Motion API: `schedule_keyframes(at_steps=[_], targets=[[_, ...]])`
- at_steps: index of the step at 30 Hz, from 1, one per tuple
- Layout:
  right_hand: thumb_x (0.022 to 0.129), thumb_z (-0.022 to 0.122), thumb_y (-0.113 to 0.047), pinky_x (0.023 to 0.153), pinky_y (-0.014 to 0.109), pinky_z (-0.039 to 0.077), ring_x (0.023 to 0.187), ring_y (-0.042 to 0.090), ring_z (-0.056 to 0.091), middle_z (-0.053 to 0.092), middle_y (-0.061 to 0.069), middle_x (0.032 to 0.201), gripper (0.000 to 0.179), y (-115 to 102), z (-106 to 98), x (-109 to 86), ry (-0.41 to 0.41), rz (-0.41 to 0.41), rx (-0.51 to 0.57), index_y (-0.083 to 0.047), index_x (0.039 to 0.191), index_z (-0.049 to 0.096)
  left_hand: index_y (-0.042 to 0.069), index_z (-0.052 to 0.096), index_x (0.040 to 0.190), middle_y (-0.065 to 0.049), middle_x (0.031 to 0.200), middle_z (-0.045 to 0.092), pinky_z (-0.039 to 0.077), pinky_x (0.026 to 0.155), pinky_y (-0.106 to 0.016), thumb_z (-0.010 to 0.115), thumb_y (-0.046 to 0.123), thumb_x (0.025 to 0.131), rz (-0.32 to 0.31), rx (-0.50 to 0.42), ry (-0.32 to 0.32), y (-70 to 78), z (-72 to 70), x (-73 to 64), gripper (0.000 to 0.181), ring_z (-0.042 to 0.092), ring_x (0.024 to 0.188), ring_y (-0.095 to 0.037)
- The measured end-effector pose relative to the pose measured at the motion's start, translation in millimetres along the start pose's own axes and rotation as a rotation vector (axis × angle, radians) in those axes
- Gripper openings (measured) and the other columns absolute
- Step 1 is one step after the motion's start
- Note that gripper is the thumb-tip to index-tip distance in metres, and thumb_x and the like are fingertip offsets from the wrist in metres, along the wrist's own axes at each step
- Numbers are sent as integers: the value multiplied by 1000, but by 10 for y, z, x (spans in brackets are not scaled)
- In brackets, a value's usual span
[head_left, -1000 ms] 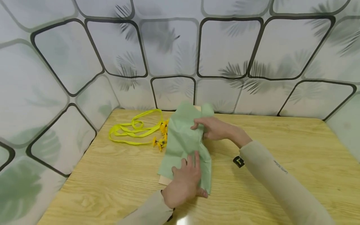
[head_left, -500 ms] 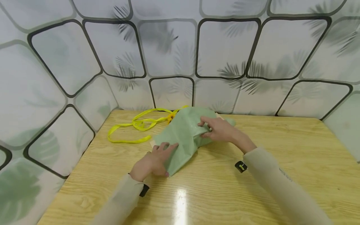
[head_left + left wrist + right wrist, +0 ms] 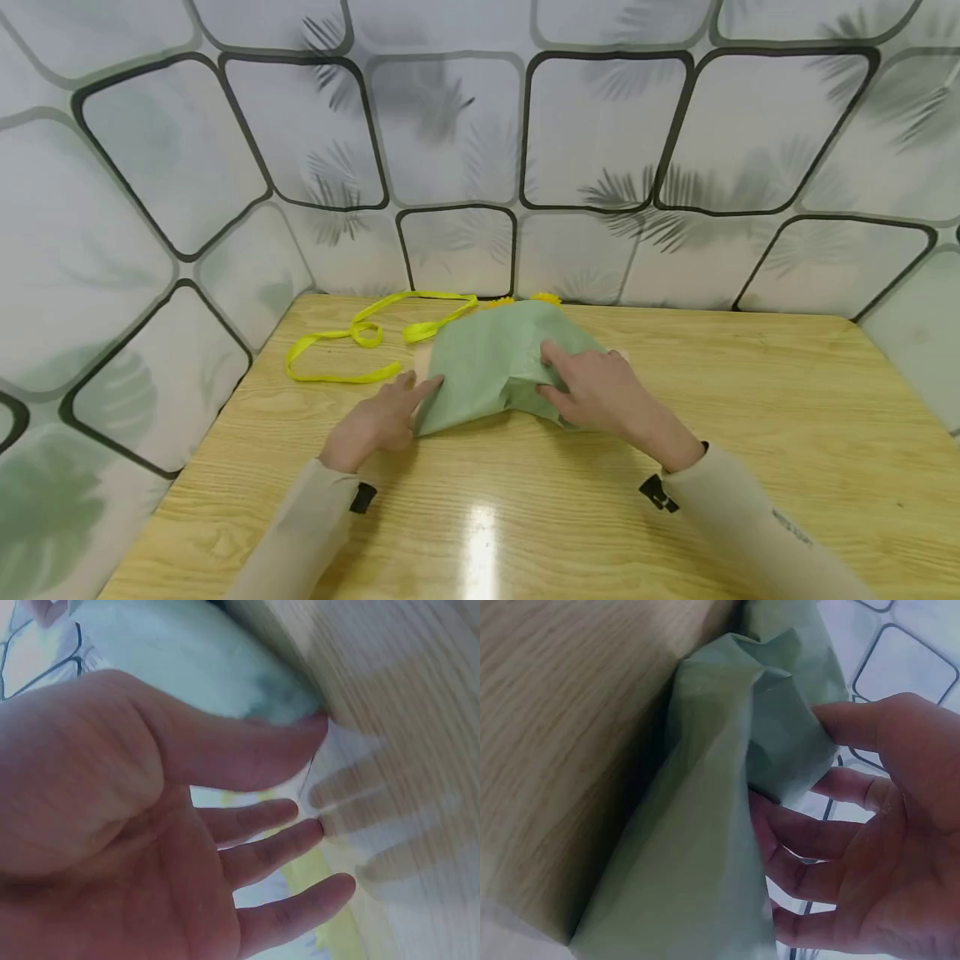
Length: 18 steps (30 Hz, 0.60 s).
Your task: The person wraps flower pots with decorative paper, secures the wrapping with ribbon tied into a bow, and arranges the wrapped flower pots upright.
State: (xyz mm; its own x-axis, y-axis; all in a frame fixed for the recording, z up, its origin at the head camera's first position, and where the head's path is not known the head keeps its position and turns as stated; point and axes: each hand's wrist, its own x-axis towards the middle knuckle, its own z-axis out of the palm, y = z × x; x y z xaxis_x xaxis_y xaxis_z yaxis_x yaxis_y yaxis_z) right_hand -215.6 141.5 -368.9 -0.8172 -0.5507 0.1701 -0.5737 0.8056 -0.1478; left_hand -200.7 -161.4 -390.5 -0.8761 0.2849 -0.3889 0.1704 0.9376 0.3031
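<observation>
A sheet of pale green wrapping paper [image 3: 480, 358] lies bulging in the middle of the table, with a beige layer [image 3: 422, 367] showing along its left edge. Yellow flowers [image 3: 546, 297] peek out past its far edge; the rest of them is hidden. My right hand [image 3: 607, 392] pinches a fold of the paper between thumb and fingers, and the right wrist view shows this fold [image 3: 787, 742] standing up. At the left end, my left hand [image 3: 375, 425] touches the paper with a straight index finger. Its other fingers [image 3: 274, 851] are spread loosely in the left wrist view.
A bright yellow ribbon [image 3: 330, 336] trails in loops over the back left of the wooden table [image 3: 750, 392]. Behind and to the left rises a wall covering [image 3: 600, 125] with dark outlines and leaf prints.
The wrapping paper has been turned from lengthwise to crosswise, its near end swinging left. The flowers shifted from its left side to behind it. My left hand moved left along with it.
</observation>
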Motion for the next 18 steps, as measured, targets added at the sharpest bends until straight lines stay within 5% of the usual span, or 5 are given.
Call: schedule_keyframes(at_steps=[5, 9, 14, 18], targets=[[95, 71, -39, 49, 30, 30, 51, 12, 43, 46, -6, 57, 32, -25, 30, -13, 6, 31, 18, -17, 100, 49, 9, 31, 161, -31, 163, 25, 45, 106, -62, 45, -10, 93, 31, -20, 73, -3, -78, -55, 72, 34, 147, -51], [93, 72, -50, 53, 34, 40, 66, 20, 54, 60, 3, 79, 40, -27, 41, 0, -2, 70, -4, -18, 109, 54, 6, 36, 158, -28, 158, 37, 50, 95, -53, 42, -4, 96, 72, -80, 175, 38, -267, -27, 63, 47, 140, -45], [90, 75, -50, 55, 38, 47, 86, 32, 57, 54, 17, 117, 43, -12, 60, 19, 42, 96, 53, -17, 108, 56, 10, 46, 154, -26, 159, 37, 46, 105, -61, 40, 4, 103, 169, -36, 328, -16, -447, 347, 51, 43, 142, -49], [91, 78, -41, 54, 33, 46, 85, 28, 60, 55, 20, 126, 39, -1, 110, 44, 45, 49, 129, -15, 102, 52, 7, 50, 151, -29, 159, 37, 31, 119, -64, 37, 7, 107, 171, 21, 256, -176, -442, 635, 46, 34, 148, -49]])
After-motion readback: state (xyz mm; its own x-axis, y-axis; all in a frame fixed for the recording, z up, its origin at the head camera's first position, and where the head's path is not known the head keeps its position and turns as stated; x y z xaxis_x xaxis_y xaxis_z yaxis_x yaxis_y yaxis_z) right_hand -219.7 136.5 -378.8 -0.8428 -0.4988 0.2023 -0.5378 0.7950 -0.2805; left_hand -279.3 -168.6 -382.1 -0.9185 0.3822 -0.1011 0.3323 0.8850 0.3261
